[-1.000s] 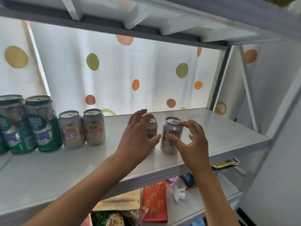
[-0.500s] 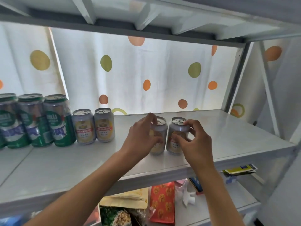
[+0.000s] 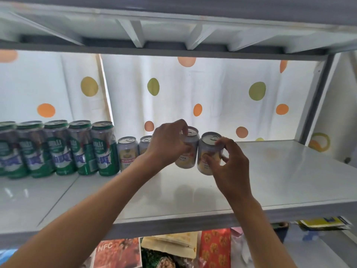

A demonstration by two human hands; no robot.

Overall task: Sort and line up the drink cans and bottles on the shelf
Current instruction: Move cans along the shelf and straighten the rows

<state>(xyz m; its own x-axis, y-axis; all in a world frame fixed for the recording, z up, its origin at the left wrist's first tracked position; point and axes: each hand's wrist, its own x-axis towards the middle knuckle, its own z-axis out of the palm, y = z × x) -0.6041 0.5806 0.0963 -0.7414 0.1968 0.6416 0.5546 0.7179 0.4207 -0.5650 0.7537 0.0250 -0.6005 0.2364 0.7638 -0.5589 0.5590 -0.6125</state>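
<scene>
Cans side by side, left hand point(image 3: 170, 144) gripping one point(image 3: 188, 151), right hand point(image 3: 229, 163) the other point(image 3: 207, 155)

The hands, left point(image 3: 167, 143) and right point(image 3: 230, 165), each grip a small can point(image 3: 188, 151) point(image 3: 207, 153) on the shelf point(image 3: 289, 180).

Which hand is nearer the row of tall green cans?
Left. The left hand grips a small yellow-label can just right of the green cans; the right hand is farther right.
</scene>
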